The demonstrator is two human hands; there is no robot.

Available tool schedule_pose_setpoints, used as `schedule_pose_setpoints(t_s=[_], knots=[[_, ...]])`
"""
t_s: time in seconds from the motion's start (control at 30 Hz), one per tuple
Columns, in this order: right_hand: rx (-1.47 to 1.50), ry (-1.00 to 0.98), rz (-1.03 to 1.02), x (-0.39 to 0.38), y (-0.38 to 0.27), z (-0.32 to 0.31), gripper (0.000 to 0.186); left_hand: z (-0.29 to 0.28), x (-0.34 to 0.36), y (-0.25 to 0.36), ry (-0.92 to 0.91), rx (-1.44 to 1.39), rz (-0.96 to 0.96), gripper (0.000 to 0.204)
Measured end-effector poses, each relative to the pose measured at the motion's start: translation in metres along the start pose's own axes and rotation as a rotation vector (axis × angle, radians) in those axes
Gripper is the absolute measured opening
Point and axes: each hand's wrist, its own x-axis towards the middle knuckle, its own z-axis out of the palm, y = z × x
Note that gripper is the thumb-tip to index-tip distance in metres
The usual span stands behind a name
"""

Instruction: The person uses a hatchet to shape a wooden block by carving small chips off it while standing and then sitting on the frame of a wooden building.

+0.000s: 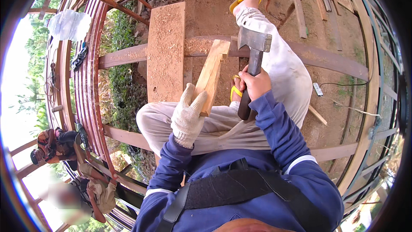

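Observation:
My left hand point(188, 114), in a white knit work glove, is closed round the lower end of a short wooden block point(210, 73). The block tilts up and away from me, with a notch cut near its top right. My bare right hand point(256, 81) grips the dark handle of a hatchet point(256, 42) just below its head. The hatchet stands nearly upright over my right leg, its grey metal head to the right of the block and apart from it. The handle's lower end hangs below my fist.
A wide plank point(166, 51) strewn with wood shavings lies ahead on the left, across a beam point(334, 60). On the right are a white power strip point(317, 89) with a black cord and loose timber strips point(297, 6). Two people point(58, 144) are at the far left, near long red-brown rails point(88, 81).

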Motion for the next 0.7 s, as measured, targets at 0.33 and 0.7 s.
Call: schedule_pose_setpoints(t_s=[0.33, 0.7], knots=[[-0.266, -0.133, 0.031, 0.005, 0.012, 0.007, 0.009, 0.007, 0.002, -0.003, 0.02, -0.103, -0.078, 0.062], [-0.427, -0.294, -0.412, -0.036, -0.005, 0.038, 0.009, -0.048, 0.038, -0.039, 0.22, -0.094, -0.224, 0.056]])
